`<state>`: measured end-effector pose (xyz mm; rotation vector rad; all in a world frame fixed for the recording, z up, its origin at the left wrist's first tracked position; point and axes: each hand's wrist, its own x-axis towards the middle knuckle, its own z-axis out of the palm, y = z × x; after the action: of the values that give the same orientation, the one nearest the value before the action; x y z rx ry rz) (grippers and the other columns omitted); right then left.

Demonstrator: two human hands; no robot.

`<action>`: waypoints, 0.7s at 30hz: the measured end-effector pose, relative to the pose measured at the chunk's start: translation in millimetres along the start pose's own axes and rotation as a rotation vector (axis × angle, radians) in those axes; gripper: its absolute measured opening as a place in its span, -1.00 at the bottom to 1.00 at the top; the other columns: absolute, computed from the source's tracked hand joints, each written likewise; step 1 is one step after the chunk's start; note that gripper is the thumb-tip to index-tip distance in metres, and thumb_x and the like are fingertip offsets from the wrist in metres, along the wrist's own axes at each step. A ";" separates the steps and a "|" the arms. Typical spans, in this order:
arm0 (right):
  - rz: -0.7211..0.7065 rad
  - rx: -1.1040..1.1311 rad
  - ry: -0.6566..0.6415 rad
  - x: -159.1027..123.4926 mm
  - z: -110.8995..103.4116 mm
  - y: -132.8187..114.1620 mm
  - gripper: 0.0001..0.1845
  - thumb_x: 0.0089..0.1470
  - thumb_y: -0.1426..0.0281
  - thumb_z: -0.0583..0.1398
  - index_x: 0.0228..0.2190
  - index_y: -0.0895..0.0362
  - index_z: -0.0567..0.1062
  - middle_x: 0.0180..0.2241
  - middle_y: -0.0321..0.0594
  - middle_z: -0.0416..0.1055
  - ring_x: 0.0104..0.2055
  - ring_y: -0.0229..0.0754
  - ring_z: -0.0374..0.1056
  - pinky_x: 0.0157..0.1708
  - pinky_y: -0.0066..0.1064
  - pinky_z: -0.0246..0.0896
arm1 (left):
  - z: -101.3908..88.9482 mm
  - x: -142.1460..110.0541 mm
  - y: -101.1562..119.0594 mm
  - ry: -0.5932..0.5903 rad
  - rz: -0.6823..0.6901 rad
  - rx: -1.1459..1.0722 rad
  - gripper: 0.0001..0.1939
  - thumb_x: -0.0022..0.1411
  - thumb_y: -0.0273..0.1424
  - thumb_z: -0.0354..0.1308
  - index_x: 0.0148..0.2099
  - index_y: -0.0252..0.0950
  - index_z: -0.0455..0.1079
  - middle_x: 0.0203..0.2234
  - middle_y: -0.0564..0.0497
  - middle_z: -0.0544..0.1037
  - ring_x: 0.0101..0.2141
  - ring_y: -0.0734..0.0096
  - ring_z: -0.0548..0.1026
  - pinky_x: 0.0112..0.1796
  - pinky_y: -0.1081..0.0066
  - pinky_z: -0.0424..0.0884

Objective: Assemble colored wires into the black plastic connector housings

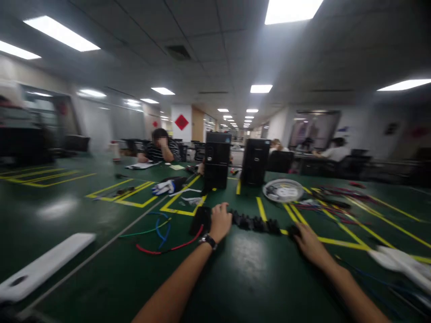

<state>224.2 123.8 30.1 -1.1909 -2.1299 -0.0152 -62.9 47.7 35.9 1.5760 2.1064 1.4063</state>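
Note:
On the green table, my left hand, with a watch on its wrist, lies palm down with fingers reaching forward. It is between a dark flat object on its left and a row of small black pieces on its right. The row's left end meets or nearly meets the hand. Past the row's other end, my right hand has its fingers curled at a small black piece. Blur hides the piece's kind. Red wire, blue wire and green wire lie left of my left hand.
Two black computer towers stand ahead. A round clear tray holds pale items. Gloves and yellow tape lines mark the far side. Wire bundles lie right, a white bar left. A person sits opposite.

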 end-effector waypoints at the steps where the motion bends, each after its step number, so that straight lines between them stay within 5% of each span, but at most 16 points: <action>1: 0.038 -0.036 -0.053 -2.0 2.8 7.2 -0.69 0.06 0.54 0.12 -0.12 0.26 0.46 -0.09 0.09 0.40 -0.04 -0.02 0.34 0.00 -0.23 0.22 | 3.3 2.0 -5.7 -0.040 0.001 -0.006 -0.59 0.10 -0.54 -0.05 0.03 -0.29 0.28 -0.08 -0.20 0.35 0.00 0.13 0.25 0.03 0.21 0.10; 2: 0.050 -0.046 -0.158 -2.7 6.7 13.8 -0.63 0.05 0.59 0.09 -0.07 0.35 0.42 -0.03 0.20 0.35 0.04 0.02 0.28 0.07 -0.19 0.14 | 7.5 5.5 -12.3 -0.077 0.010 -0.001 -0.57 0.10 -0.55 -0.06 0.05 -0.30 0.25 -0.07 -0.20 0.34 0.02 0.12 0.23 0.04 0.18 0.07; 5: 0.082 -0.063 -0.224 -0.7 20.0 25.1 -0.56 0.03 0.59 0.08 0.00 0.29 0.38 0.04 0.12 0.31 0.11 -0.03 0.21 0.14 -0.23 0.05 | 20.0 15.2 -31.1 -0.178 0.047 0.072 -0.53 0.10 -0.53 -0.05 0.10 -0.34 0.19 -0.14 -0.21 0.38 -0.02 0.06 0.27 0.04 0.11 0.06; 15: 0.036 -0.020 -0.252 -3.6 38.7 25.9 -0.50 0.09 0.57 0.02 0.09 0.37 0.27 0.14 0.19 0.17 0.21 -0.02 0.09 0.19 -0.18 -0.04 | 30.0 12.1 -42.9 -0.228 0.102 0.336 -0.56 0.11 -0.45 -0.03 0.08 -0.32 0.23 -0.12 -0.17 0.40 -0.06 0.10 0.31 -0.03 0.20 0.17; 21: 0.063 -0.046 -0.171 -3.3 10.1 18.0 -0.37 0.04 0.48 0.14 0.16 0.28 0.17 0.20 0.15 0.05 0.25 0.06 -0.04 0.18 -0.08 -0.10 | 29.9 1.9 -34.6 -0.229 0.129 0.410 -0.56 0.15 -0.43 -0.07 0.11 -0.31 0.21 -0.08 -0.19 0.38 -0.05 0.12 0.30 -0.06 0.22 0.20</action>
<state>233.3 135.0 15.0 -1.3269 -2.2481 0.0685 -68.6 66.4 -5.5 1.9402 2.2838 0.8019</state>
